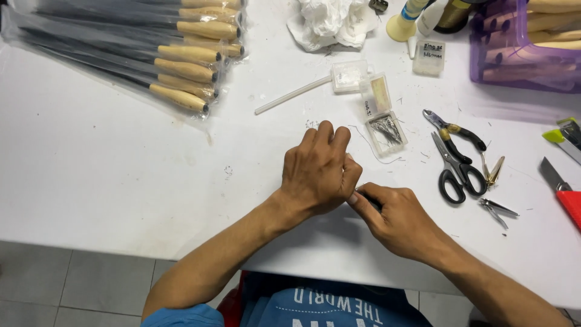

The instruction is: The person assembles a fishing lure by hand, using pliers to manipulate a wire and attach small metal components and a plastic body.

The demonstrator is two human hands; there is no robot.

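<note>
A small dark, slender piece (369, 200) is showing only as a short sliver between the two hands, low on the white worktop (109, 157) near its front edge; most of it is lying hidden under the fingers, so its shape and kind cannot be told.

The left hand (318, 172) is lying knuckles up, its fingers curling down and pressed together over the near end of the piece, with the wrist angling back toward the body and the forearm crossing the worktop edge. The right hand (396, 218) is coming in from the lower right, its thumb and forefinger pinching the dark piece where the two hands are touching; the remaining fingers are folding under the palm.

Just beyond the hands, a small clear box of thin metal pins (386, 130) is sitting open, with a thin thread (369, 142) trailing beside it. Black-handled scissors (455, 169) and small pliers (451, 130) are lying to the right, with nail clippers (497, 209) nearer the front edge. A white tube (290, 95) is resting farther back beside another clear box (350, 75). At the far left, a bundle of wooden-handled tools in clear wrap (175, 66) is lying well apart from the hands, and a crumpled white cloth (330, 21) is sitting at the back.
</note>
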